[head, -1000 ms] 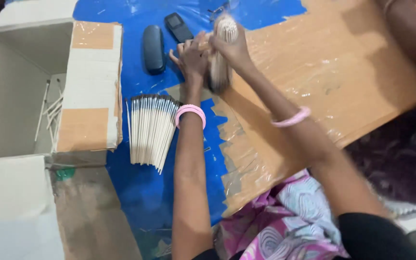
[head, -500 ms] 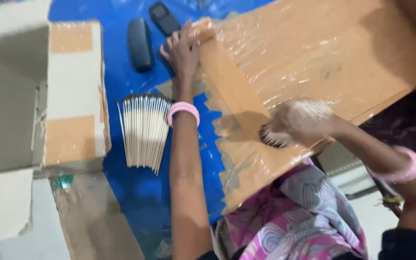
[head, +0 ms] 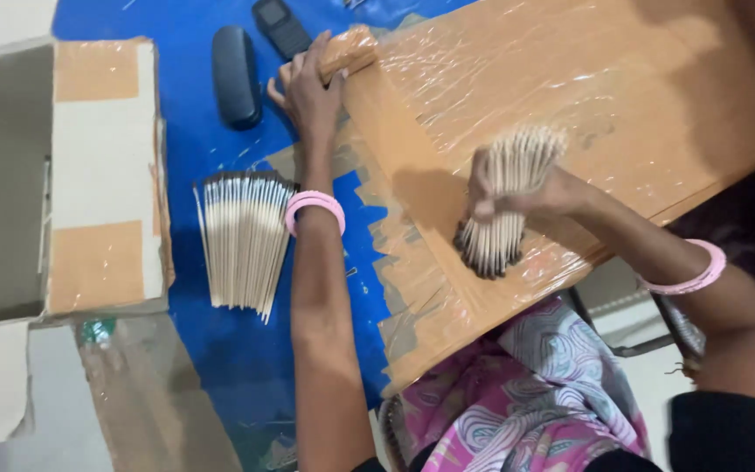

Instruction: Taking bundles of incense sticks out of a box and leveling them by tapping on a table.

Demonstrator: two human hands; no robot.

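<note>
My right hand point(head: 517, 199) grips a bundle of thin pale sticks with dark tips point(head: 504, 205), held upright-tilted over a tape-covered brown cardboard board point(head: 622, 96). The dark ends rest near the board's lower part. My left hand point(head: 308, 87) reaches forward and holds the board's far left corner, fingers curled over its edge. A pink bangle sits on each wrist. A second fan-shaped row of the same sticks point(head: 242, 240) lies on the blue sheet point(head: 185, 96), just left of my left forearm.
An open cardboard box point(head: 54, 175) with taped flaps stands at the left. A dark oblong case point(head: 236, 74) and a small black phone point(head: 280, 26) lie on the blue sheet ahead. Patterned pink cloth point(head: 535, 393) covers my lap below the board.
My right hand has pulled the stick bundle from the board's far corner back toward me and tilted it up. My left hand stayed on the corner.
</note>
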